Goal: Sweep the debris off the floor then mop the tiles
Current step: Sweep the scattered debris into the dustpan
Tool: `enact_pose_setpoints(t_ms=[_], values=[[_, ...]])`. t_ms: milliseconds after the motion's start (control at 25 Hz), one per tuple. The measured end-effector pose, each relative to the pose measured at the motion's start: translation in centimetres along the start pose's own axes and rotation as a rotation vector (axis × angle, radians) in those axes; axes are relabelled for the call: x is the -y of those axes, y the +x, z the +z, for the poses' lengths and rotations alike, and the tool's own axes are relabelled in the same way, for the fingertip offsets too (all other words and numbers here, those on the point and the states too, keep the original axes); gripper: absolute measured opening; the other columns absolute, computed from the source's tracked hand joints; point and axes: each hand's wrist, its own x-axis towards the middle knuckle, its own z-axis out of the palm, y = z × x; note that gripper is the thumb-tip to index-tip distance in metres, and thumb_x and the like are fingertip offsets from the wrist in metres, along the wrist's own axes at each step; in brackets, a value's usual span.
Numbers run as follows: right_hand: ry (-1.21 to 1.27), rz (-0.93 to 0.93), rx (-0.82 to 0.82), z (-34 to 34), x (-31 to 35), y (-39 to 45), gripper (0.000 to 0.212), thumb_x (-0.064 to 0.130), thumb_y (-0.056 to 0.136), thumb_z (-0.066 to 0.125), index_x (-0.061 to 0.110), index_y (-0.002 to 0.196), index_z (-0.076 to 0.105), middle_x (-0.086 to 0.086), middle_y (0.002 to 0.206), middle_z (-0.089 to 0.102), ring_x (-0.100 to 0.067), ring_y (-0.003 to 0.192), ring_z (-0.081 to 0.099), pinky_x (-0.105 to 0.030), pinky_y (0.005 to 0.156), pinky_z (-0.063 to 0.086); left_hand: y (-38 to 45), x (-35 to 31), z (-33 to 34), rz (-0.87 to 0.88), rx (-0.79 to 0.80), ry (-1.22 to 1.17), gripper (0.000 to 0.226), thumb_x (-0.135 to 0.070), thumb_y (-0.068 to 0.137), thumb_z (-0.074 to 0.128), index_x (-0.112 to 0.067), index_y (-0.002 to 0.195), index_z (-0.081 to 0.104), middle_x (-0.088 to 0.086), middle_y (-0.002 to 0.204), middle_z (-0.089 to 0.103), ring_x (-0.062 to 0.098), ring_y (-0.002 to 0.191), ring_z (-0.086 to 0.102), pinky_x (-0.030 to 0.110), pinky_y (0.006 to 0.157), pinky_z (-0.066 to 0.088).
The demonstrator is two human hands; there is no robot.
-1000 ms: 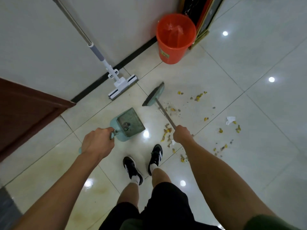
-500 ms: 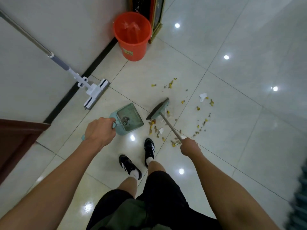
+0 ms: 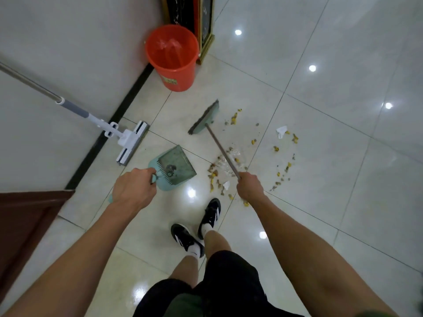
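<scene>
**Both hands busy: dustpan on the left, broom on the right**

Both bare arms reach forward and down from the bottom corners of the view, elbows nearly straight. The left hand [image 3: 132,191] is seen from the back, knuckles up, its grip clenched round the handle of the teal dustpan [image 3: 175,167]. The right hand [image 3: 250,187] is likewise fisted, grasping the thin brown shaft of the broom [image 3: 204,121].

The dustpan's handle is almost wholly hidden under the left fist; only a short teal stub shows behind the wrist. Something small and dark lies in the pan near its comb teeth, too blurred to identify. The top end of the broom shaft disappears inside the right fist. The mop [image 3: 131,141] leans on the wall, its pole cut off by the left edge.

The broom head sits on the floor beyond the dustpan, near the orange bucket [image 3: 171,58], its shaft slanting back across the debris [image 3: 223,172]. The yellowish-brown scraps and bits of white paper lie scattered over the pale tiles [image 3: 320,179] to the right of the dustpan, densest just ahead of the black shoes [image 3: 209,213].
</scene>
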Motion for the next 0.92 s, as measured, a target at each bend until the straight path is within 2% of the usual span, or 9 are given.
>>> enact_pose_setpoints(t_ms=[80, 160, 240, 360, 440, 560, 640, 800, 920], values=[[0.031, -0.012, 0.015, -1.2, 2.2, 3.2, 0.029, 0.008, 0.093, 0.046, 0.009, 0.116, 0.063, -0.005, 0.087, 0.058, -0.015, 0.062, 0.052, -0.025, 0.052, 0.041, 1.4, -0.5, -0.6, -0.01, -0.002, 0.02, 0.01, -0.026, 0.088, 0.053, -0.026, 0.089, 0.063, 0.004, 0.075, 0.063, 0.029, 0.065, 0.059, 0.033, 0.058, 0.047], [0.071, -0.012, 0.041, -2.2, 3.9, 6.1, 0.031, 0.01, 0.091, 0.047, 0.007, 0.118, 0.062, -0.005, 0.09, 0.059, -0.012, 0.062, 0.05, -0.025, 0.057, 0.044, 2.8, -1.3, -1.2, -0.021, -0.006, 0.054, 0.011, -0.025, 0.088, 0.053, -0.026, 0.091, 0.064, 0.004, 0.077, 0.064, 0.029, 0.065, 0.057, 0.032, 0.057, 0.044], [0.081, -0.019, 0.071, -3.3, 5.1, 7.9, 0.033, 0.011, 0.091, 0.048, 0.005, 0.122, 0.058, -0.007, 0.097, 0.059, -0.017, 0.07, 0.056, -0.029, 0.063, 0.049, 4.2, -2.2, -1.7, -0.009, -0.01, 0.089, 0.012, -0.024, 0.088, 0.054, -0.024, 0.094, 0.065, 0.006, 0.08, 0.065, 0.031, 0.068, 0.06, 0.031, 0.058, 0.042], [0.049, -0.018, 0.096, -4.2, 5.2, 9.4, 0.03, 0.009, 0.096, 0.049, 0.001, 0.125, 0.054, -0.014, 0.112, 0.062, -0.026, 0.09, 0.062, -0.029, 0.068, 0.047, 6.3, -4.4, -2.6, 0.036, 0.013, 0.127, 0.015, -0.024, 0.089, 0.054, -0.024, 0.099, 0.065, 0.007, 0.084, 0.067, 0.032, 0.074, 0.065, 0.033, 0.061, 0.047], [0.045, 0.002, 0.099, -4.4, 4.5, 9.6, 0.03, 0.008, 0.096, 0.049, 0.0, 0.124, 0.054, -0.014, 0.109, 0.062, -0.026, 0.09, 0.062, -0.03, 0.07, 0.049, 7.6, -5.6, -3.3, 0.067, 0.014, 0.154, 0.018, -0.024, 0.09, 0.053, -0.024, 0.104, 0.065, 0.008, 0.086, 0.068, 0.033, 0.077, 0.067, 0.035, 0.065, 0.051], [0.003, 0.06, 0.104, -4.3, 2.2, 8.6, 0.029, 0.007, 0.097, 0.047, 0.002, 0.125, 0.053, -0.014, 0.112, 0.061, -0.02, 0.078, 0.052, -0.029, 0.068, 0.045, 9.3, -6.8, -4.1, 0.106, 0.0, 0.162, 0.021, -0.024, 0.091, 0.054, -0.022, 0.108, 0.066, 0.009, 0.09, 0.068, 0.034, 0.081, 0.067, 0.036, 0.067, 0.051], [-0.002, 0.109, 0.112, -3.9, 0.3, 7.1, 0.029, 0.006, 0.097, 0.046, 0.003, 0.124, 0.053, -0.013, 0.113, 0.062, -0.018, 0.073, 0.052, -0.026, 0.064, 0.041, 10.0, -7.5, -4.6, 0.129, 0.006, 0.151, 0.022, -0.025, 0.091, 0.055, -0.022, 0.11, 0.066, 0.009, 0.089, 0.068, 0.033, 0.08, 0.067, 0.036, 0.068, 0.054], [0.065, 0.206, 0.121, -2.5, -2.9, 3.4, 0.028, 0.01, 0.095, 0.047, 0.006, 0.122, 0.055, -0.013, 0.115, 0.063, -0.027, 0.094, 0.062, -0.034, 0.074, 0.052, 10.8, -8.4, -6.0, 0.213, -0.01, 0.164, 0.025, -0.023, 0.091, 0.055, -0.023, 0.113, 0.066, 0.011, 0.092, 0.069, 0.034, 0.082, 0.066, 0.036, 0.067, 0.052], [0.095, 0.289, 0.121, -1.5, -3.6, 0.8, 0.028, 0.014, 0.095, 0.046, 0.008, 0.121, 0.055, -0.012, 0.115, 0.062, -0.027, 0.099, 0.063, -0.035, 0.078, 0.052, 11.8, -8.0, -7.0, 0.271, -0.028, 0.168, 0.022, -0.022, 0.09, 0.056, -0.021, 0.11, 0.066, 0.011, 0.092, 0.068, 0.035, 0.082, 0.066, 0.036, 0.066, 0.048]])
